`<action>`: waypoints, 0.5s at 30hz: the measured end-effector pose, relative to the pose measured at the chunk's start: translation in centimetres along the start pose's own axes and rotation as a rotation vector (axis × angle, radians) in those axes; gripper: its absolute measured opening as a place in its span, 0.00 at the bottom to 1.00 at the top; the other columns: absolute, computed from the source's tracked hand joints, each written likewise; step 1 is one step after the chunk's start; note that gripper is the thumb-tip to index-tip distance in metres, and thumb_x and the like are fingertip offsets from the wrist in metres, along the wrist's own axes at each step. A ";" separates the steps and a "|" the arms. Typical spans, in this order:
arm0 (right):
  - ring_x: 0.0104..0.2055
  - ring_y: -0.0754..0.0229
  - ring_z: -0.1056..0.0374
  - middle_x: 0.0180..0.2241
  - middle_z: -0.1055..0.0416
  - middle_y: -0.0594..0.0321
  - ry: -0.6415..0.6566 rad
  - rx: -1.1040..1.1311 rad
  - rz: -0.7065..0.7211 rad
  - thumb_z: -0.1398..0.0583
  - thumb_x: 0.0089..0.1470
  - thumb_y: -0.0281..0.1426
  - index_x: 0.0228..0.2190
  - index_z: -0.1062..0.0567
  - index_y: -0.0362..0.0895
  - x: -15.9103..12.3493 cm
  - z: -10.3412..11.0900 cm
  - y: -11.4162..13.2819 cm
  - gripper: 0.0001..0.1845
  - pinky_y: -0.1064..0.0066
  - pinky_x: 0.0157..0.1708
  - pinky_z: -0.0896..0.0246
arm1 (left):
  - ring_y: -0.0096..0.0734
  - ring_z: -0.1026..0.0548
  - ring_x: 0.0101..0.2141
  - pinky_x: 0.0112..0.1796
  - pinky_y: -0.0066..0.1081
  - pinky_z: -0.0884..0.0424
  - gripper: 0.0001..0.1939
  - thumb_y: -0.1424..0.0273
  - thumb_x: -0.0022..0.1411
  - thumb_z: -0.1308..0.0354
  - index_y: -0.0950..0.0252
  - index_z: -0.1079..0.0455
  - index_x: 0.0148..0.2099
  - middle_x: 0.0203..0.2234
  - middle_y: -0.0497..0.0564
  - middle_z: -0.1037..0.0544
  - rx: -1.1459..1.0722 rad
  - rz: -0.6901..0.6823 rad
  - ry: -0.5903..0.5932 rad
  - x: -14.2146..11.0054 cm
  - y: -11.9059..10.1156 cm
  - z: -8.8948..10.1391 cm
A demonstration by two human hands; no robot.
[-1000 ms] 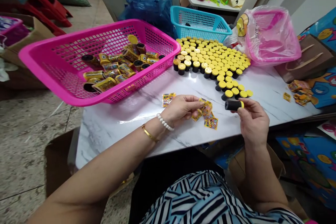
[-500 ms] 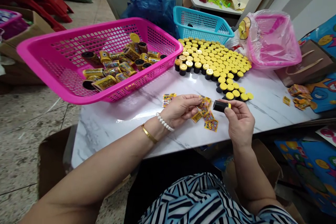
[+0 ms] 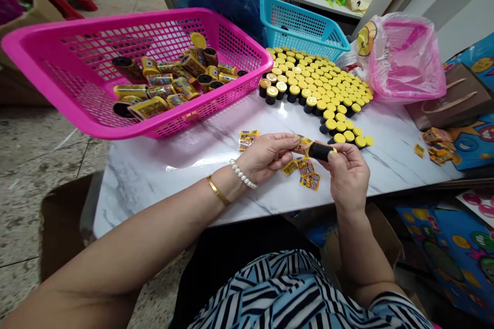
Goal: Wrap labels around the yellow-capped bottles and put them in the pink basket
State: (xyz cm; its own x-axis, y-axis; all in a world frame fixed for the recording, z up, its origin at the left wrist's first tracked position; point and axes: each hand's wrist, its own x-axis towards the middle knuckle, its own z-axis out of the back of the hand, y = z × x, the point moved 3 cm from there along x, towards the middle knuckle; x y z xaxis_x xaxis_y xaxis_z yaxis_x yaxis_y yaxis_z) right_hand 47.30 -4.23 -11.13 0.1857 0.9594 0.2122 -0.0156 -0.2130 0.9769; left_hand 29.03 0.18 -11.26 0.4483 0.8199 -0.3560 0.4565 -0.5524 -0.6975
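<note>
Black-bodied tube with a yellow cap (image 3: 320, 151) lies sideways in the right hand (image 3: 347, 175), clasped between thumb and curled fingers, with its cap end turned away from the left hand (image 3: 268, 157) and its dark end toward the small yellow printed packet (image 3: 303, 145) pinched at the left fingertips. The fingers cover part of that packet, so how much of it is gripped is hard to tell. The left forearm stretches diagonally in from the lower left, wearing a pearl bracelet (image 3: 241, 173) and a gold bangle (image 3: 218, 190), while the right forearm rises more steeply from the lower right. Both hands sit close together over the white marble-patterned table (image 3: 154, 200), above a loose scatter of matching printed packets (image 3: 311, 181). Beyond them, rows of upright black tubes with yellow caps (image 3: 316, 82) stand packed together. To the left, a magenta plastic mesh basket (image 3: 116, 134) holds a heap of tubes in yellow wrappers (image 3: 154, 92). A turquoise plastic mesh basket (image 3: 297, 25) sits behind the rows, and a pink plastic bag (image 3: 401, 61) lies to their right.
</note>
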 end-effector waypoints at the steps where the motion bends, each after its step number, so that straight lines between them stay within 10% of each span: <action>1: 0.48 0.55 0.17 0.45 0.15 0.58 0.004 -0.025 0.025 0.32 0.60 0.38 0.42 0.27 0.48 -0.2 -0.1 0.3 0.12 0.58 0.53 0.21 | 0.10 0.41 0.15 0.13 0.16 0.56 0.04 0.76 0.63 0.35 0.72 0.23 0.35 0.24 0.49 0.23 0.002 -0.001 -0.001 0.0 0.0 0.0; 15: 0.50 0.54 0.19 0.49 0.19 0.57 -0.032 -0.177 0.356 0.29 0.54 0.29 0.47 0.26 0.50 -0.6 -0.1 0.4 0.20 0.56 0.55 0.23 | 0.13 0.39 0.16 0.14 0.20 0.56 0.08 0.71 0.59 0.30 0.71 0.23 0.37 0.26 0.50 0.22 0.039 -0.032 -0.006 0.3 0.4 0.6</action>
State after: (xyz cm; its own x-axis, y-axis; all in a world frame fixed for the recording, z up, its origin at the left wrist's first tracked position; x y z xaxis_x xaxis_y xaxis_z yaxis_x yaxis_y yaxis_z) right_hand 47.06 -4.87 -10.86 0.1687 0.8245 0.5402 -0.2534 -0.4933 0.8321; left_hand 28.92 0.28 -12.00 0.4297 0.8379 -0.3366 0.4405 -0.5199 -0.7319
